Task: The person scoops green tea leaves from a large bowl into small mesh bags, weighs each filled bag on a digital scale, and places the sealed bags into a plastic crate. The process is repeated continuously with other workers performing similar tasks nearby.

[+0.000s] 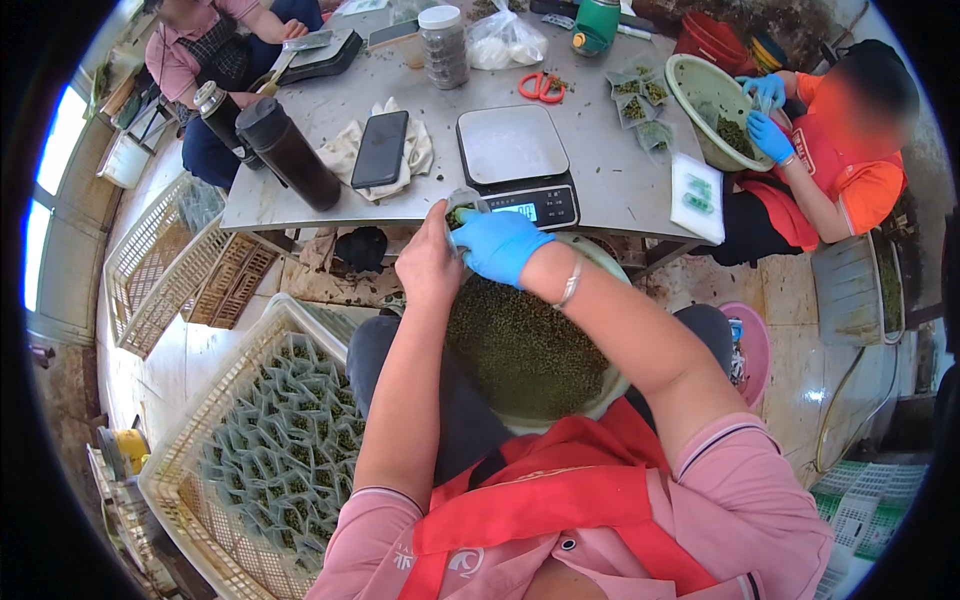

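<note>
A small clear plastic bag [463, 201] with green contents is held up at the near edge of the table. My bare left hand [430, 256] is closed round its left side. On its right, my right hand [500, 245], in a blue glove, has its fingers curled against the bag; its fingertips are partly hidden. Right below both hands, between my knees, stands a wide pale basin [612, 392] full of small green peppercorn-like berries [530, 345]. Just beyond my hands sits a digital scale [513, 147] with a bare metal plate and a lit display.
A crate [180, 478] of filled bags [285, 450] stands at my left. On the metal table [610, 185] are a phone [381, 149], a dark flask [287, 155], red scissors [541, 88] and a jar [443, 48]. A person at right works over a green basin [690, 110]; another sits far left.
</note>
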### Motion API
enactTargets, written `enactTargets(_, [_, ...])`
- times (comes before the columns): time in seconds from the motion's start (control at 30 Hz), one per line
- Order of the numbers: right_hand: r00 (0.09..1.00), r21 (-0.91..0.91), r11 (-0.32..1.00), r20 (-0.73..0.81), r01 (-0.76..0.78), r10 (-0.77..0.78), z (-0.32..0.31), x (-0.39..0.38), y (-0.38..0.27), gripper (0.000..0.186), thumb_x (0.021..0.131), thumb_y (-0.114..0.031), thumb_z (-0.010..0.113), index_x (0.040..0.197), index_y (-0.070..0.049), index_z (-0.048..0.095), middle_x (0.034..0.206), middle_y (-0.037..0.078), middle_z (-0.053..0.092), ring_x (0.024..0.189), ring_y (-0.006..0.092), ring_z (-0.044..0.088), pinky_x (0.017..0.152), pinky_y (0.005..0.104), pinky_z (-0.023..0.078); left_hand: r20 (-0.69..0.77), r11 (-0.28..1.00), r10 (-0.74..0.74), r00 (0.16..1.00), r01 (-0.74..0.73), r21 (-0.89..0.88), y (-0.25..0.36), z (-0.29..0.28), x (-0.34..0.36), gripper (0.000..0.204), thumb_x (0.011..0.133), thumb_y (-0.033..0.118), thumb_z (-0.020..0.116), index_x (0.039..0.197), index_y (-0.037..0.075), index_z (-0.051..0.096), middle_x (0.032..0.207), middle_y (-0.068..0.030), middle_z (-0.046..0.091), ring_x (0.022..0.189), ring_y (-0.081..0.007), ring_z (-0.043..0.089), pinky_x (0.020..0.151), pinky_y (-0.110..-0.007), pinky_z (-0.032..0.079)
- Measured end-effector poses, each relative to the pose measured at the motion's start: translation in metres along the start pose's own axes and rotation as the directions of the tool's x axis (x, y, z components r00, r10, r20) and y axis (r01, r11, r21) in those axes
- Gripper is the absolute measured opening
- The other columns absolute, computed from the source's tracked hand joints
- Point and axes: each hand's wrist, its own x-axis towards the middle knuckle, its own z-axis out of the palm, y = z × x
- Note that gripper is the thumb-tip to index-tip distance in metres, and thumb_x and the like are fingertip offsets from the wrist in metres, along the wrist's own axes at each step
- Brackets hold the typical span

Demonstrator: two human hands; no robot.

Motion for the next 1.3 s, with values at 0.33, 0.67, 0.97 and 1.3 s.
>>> enactTargets(0.33, [0.297, 0.987, -0.07, 0.111, -0.147, 0.948, -0.066, -0.022, 0.199, 0.046, 0.086, -0.025, 0.053, 0.131, -0.019, 0.044, 0.121, 0.007, 0.05, 0.077, 0.0216, 0.061, 0.071, 0.0442, 0.049, 0.177, 0.826, -0.461, 0.87, 0.493, -0.273, 0.009, -0.018, 0.017, 0.06, 0.073, 0.04, 0.069, 0.12, 0.007, 0.053, 0.108, -0.016, 0.063, 0.1, -0.027, 0.061, 0.086, -0.033, 0.044])
enactTargets(0.67, [0.261, 0.832, -0.197, 0.065, 0.519, 0.963, -0.037, -0.029, 0.271, 0.016, 0.088, -0.014, 0.051, 0.097, -0.004, 0.06, 0.091, 0.005, 0.063, 0.071, 0.0151, 0.06, 0.059, 0.0231, 0.049, 0.113, 0.862, -0.448, 0.887, 0.462, -0.208, 0.002, -0.026, 0.019, 0.067, 0.071, 0.056, 0.065, 0.116, 0.008, 0.053, 0.099, -0.0113, 0.066, 0.091, -0.0283, 0.063, 0.079, -0.036, 0.048])
enactTargets(0.97, [0.71, 0.974, -0.089, -0.089, 0.21, 0.698, 0.0, -0.021, 0.038, 0.038, 0.091, -0.016, 0.039, 0.124, 0.0, 0.048, 0.126, 0.012, 0.052, 0.106, 0.0231, 0.054, 0.082, 0.0388, 0.049, 0.082, 0.554, -0.551, 0.83, 0.438, -0.708, -0.04, -0.052, -0.016, 0.05, 0.085, 0.042, 0.055, 0.116, 0.003, 0.054, 0.085, -0.0166, 0.066, 0.064, -0.0221, 0.066, 0.071, -0.034, 0.049])
enactTargets(1.3, [0.696, 0.991, 0.02, 0.076, -0.129, 0.714, 0.05, -0.13, 0.035, 0.034, 0.09, -0.016, 0.044, 0.12, -0.004, 0.054, 0.116, 0.008, 0.058, 0.084, 0.0154, 0.059, 0.077, 0.0294, 0.047, -0.573, 0.577, -0.644, 0.507, 0.813, 0.072, -0.21, -0.377, -0.225, 0.06, 0.086, 0.061, 0.039, 0.122, 0.015, 0.048, 0.095, -0.0129, 0.065, 0.087, -0.027, 0.063, 0.076, -0.041, 0.049])
